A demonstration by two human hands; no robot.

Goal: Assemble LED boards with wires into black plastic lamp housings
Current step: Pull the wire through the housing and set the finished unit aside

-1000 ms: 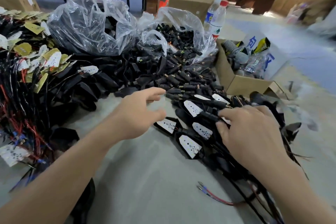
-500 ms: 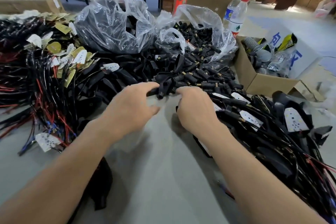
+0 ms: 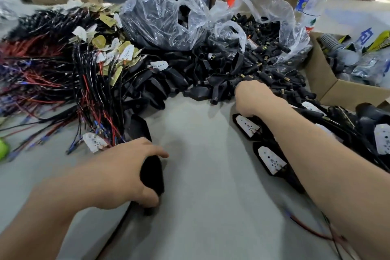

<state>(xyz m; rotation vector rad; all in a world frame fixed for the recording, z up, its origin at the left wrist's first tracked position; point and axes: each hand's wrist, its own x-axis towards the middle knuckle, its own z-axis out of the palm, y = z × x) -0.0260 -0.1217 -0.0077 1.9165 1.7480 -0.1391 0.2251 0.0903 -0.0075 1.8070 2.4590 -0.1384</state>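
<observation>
My left hand (image 3: 124, 172) grips a black lamp housing (image 3: 152, 173) low on the grey table, near its front. My right hand (image 3: 252, 96) reaches into the heap of small black connector parts (image 3: 272, 76) at the middle right; its fingers are hidden among them and I cannot tell whether they hold one. A pile of empty black housings (image 3: 168, 78) lies in the centre. LED boards with red and black wires (image 3: 90, 74) are heaped on the left. Finished housings with white LED boards (image 3: 272, 159) lie under my right forearm.
Two clear plastic bags (image 3: 164, 17) of black parts stand at the back. A cardboard box (image 3: 341, 93) with odds and ends sits at the right, with water bottles (image 3: 312, 6) behind it. Bare grey table (image 3: 206, 207) lies between my arms.
My left hand pulled back toward me and closed on a black housing. My right hand moved right and deeper into the connector heap. The view shifted left.
</observation>
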